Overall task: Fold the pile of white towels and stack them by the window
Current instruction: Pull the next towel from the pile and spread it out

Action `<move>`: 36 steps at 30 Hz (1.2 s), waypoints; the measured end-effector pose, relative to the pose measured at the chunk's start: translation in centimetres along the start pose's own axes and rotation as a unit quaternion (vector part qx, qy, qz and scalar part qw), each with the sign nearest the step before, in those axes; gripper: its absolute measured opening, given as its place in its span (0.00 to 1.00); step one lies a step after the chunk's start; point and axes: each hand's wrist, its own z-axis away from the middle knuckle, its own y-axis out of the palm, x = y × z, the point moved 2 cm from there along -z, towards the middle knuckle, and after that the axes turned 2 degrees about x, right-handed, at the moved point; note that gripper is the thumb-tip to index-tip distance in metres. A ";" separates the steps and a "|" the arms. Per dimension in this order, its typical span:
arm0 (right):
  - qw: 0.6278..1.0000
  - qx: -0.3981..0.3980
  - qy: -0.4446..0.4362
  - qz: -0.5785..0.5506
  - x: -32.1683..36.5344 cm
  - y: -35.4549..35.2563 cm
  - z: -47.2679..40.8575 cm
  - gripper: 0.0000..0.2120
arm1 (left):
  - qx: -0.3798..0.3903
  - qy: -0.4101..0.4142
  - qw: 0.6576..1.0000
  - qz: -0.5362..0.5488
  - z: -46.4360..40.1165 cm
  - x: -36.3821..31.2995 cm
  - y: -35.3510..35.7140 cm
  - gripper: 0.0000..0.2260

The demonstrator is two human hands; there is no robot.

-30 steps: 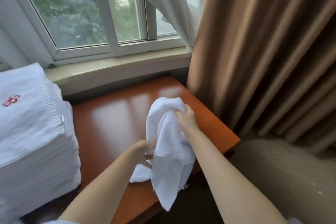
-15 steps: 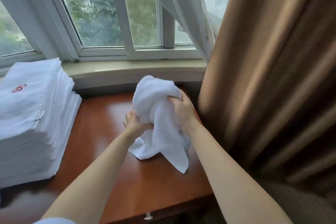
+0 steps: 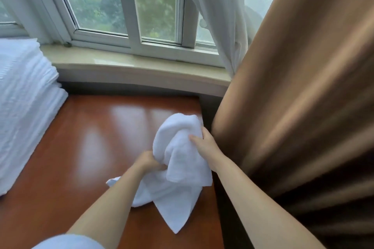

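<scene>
A crumpled white towel hangs bunched between both hands above the right part of a glossy reddish wooden table. My right hand grips its upper bunched part near the curtain. My left hand grips a fold lower down on the left side. The towel's loose corners trail onto the table surface. A tall stack of folded white towels stands at the left of the table, beside the window.
A stone window sill runs behind the table under the white-framed window. A sheer white curtain and a heavy brown curtain hang close along the table's right edge.
Both hands carried the towel over the table, to its right side near the brown curtain, its corners now resting on the wood. The camera has tilted and moved closer to the window.
</scene>
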 end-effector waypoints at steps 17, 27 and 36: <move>0.958 0.217 -0.028 0.185 -3.1 -8.8 -3.9 0.03 | -0.217 -0.289 0.890 0.278 7.7 -4.8 11.6 0.05; 0.931 0.320 0.002 0.173 -3.5 -7.8 -2.9 0.03 | -0.392 -0.271 0.767 0.429 11.1 -6.8 11.8 0.12; 0.968 0.245 0.004 0.056 1.9 -0.5 -8.9 0.09 | -0.482 -0.179 0.712 0.478 8.1 -6.0 1.9 0.07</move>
